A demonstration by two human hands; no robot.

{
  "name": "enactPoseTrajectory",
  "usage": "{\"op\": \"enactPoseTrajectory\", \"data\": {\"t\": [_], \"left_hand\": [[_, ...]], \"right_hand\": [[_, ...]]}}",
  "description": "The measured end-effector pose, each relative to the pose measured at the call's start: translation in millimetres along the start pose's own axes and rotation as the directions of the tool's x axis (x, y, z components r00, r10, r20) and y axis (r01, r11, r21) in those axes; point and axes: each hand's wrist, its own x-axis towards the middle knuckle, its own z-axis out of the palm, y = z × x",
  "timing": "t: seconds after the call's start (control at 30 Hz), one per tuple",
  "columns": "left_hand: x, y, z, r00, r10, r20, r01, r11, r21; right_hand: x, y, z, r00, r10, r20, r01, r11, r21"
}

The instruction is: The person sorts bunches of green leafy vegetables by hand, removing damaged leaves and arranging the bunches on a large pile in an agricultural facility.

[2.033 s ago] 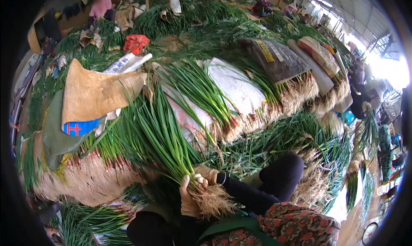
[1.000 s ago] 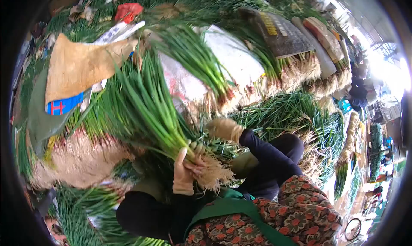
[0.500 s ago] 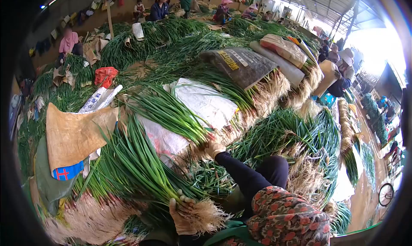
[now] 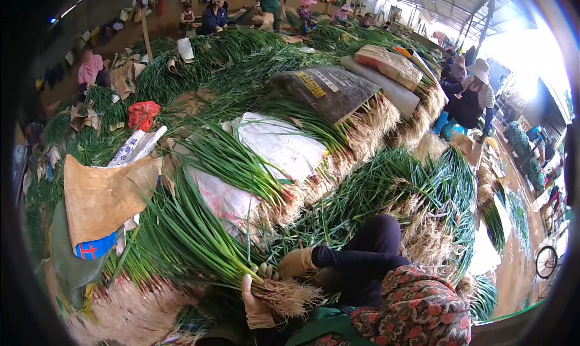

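My left hand (image 4: 257,302), in a pale glove, is wrapped round a bunch of green onions (image 4: 208,240) just above its roots. The long leaves point up and left, and the pale roots (image 4: 294,297) hang out to the right. My right hand (image 4: 295,263), also gloved, is beside the left fingertips above those roots. Its thumb stands apart from the fingers, and it appears to hold nothing; its fingertips are partly hidden. Another bunch of green onions (image 4: 260,180) lies on white sacking (image 4: 223,195), just beyond my hands.
A brown sack sheet (image 4: 109,195) covers onions at left. A dark printed sack (image 4: 329,92) lies over the pile ahead. Loose onions (image 4: 423,189) are heaped to the right. A person in a white hat (image 4: 480,83) bends at the right; others sit farther back.
My right hand has let go of the bunch on the white sacking and come back toward my left hand. My left hand keeps its bunch. The white-hatted person has shifted posture.
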Motion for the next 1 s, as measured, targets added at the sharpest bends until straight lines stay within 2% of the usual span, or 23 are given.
{"op": "enactPoseTrajectory", "data": {"t": [0.03,0.07,0.1,0.13,0.17,0.2,0.23,0.27,0.3,0.33,0.4,0.43,0.47,0.53,0.57,0.63,0.67,0.73,0.77,0.8,0.87,0.93,1.0], "left_hand": [[-3.2,-0.1,5.4,1.0,0.015,-0.004,-0.015,0.999,0.036],[-5.0,0.0,9.0,1.0,0.029,-0.004,-0.028,0.997,0.071],[-0.9,2.2,-7.4,0.997,-0.074,0.008,0.073,0.995,0.065],[-0.7,1.5,-5.3,0.996,-0.091,-0.025,0.093,0.994,0.06],[-1.2,-0.7,-3.3,0.992,-0.108,-0.061,0.112,0.992,0.054],[-2.1,-1.2,-3.0,0.987,-0.127,-0.1,0.132,0.99,0.048],[-6.1,2.2,-2.4,0.989,-0.134,-0.065,0.144,0.973,0.181],[-11.1,3.3,0.2,0.988,-0.116,-0.1,0.132,0.974,0.182],[-17.2,4.2,9.7,0.986,-0.099,-0.136,0.123,0.975,0.183],[-19.4,4.8,15.9,0.982,-0.082,-0.168,0.113,0.976,0.184],[-13.8,3.0,16.7,0.979,-0.077,-0.19,0.096,0.991,0.092],[-11.2,0.4,15.0,0.975,-0.076,-0.208,0.086,0.995,0.041],[-9.0,-4.5,12.4,0.976,-0.007,-0.217,0.028,0.996,0.09],[-7.1,-10.2,10.1,0.959,0.135,-0.25,-0.085,0.976,0.201],[-17.4,-2.7,24.1,0.982,0.105,-0.16,-0.068,0.973,0.221],[-10.4,2.9,12.3,0.992,-0.003,-0.123,0.014,0.996,0.093],[-8.7,5.0,6.0,0.992,-0.019,-0.124,0.028,0.997,0.072],[-5.8,7.3,4.6,1.0,0.019,-0.021,-0.018,0.997,0.073],[-8.4,6.3,11.1,0.998,0.03,-0.053,-0.029,0.999,0.02],[-8.6,3.1,14.7,0.996,0.057,-0.068,-0.058,0.998,-0.006],[1.0,1.8,-6.0,0.999,0.041,-0.008,-0.04,0.992,0.118],[1.0,2.0,5.7,0.999,0.027,-0.039,-0.025,0.998,0.06],[-0.1,4.3,4.8,0.999,0.006,-0.044,-0.005,1.0,0.019]], "right_hand": [[16.6,18.4,5.8,0.997,0.062,-0.034,-0.054,0.976,0.21],[17.7,10.5,2.5,0.99,-0.002,-0.139,0.063,0.897,0.438],[14.7,-3.7,-4.0,0.966,-0.039,-0.256,0.196,0.757,0.623],[14.2,-15.3,-9.7,0.926,-0.047,-0.374,0.333,0.567,0.753],[19.1,-24.8,-12.9,0.949,0.081,-0.305,0.234,0.466,0.853],[30.1,-41.6,-31.4,0.946,0.316,0.075,-0.159,0.251,0.955],[52.5,-39.6,-23.5,0.905,0.389,-0.17,0.056,0.287,0.956],[67.1,-36.1,-11.9,0.8,0.449,-0.397,0.259,0.338,0.905],[40.0,-73.4,-37.8,0.777,0.6,-0.189,0.247,-0.015,0.969],[29.6,-65.4,-41.4,0.883,0.469,0.0,0.095,-0.179,0.979],[24.7,-63.9,-28.8,0.917,0.386,-0.104,0.279,-0.431,0.858],[35.4,-67.5,-24.3,0.865,0.486,-0.128,0.441,-0.612,0.657],[34.0,-65.7,-14.4,0.849,0.498,-0.178,0.476,-0.574,0.667],[9.8,-87.9,-34.8,0.823,0.372,-0.428,0.544,-0.303,0.783],[40.0,-59.2,-21.1,0.817,0.412,-0.404,0.536,-0.286,0.794],[60.5,-51.2,-18.0,0.857,0.305,-0.415,0.513,-0.418,0.75],[50.7,-73.0,-38.1,0.868,0.165,-0.469,0.473,-0.564,0.677],[57.8,-82.1,-54.7,0.941,0.286,-0.183,0.325,-0.607,0.725],[58.6,-88.5,-61.0,0.921,0.373,-0.108,0.326,-0.592,0.737],[64.3,-77.7,-56.9,0.935,0.329,-0.131,0.314,-0.602,0.734],[66.8,-65.8,-53.2,0.932,0.34,-0.127,0.317,-0.593,0.74],[59.5,-64.2,-54.7,0.915,0.36,-0.182,0.363,-0.538,0.76],[86.6,-34.2,-37.3,0.686,0.677,-0.266,0.545,-0.236,0.805]]}}
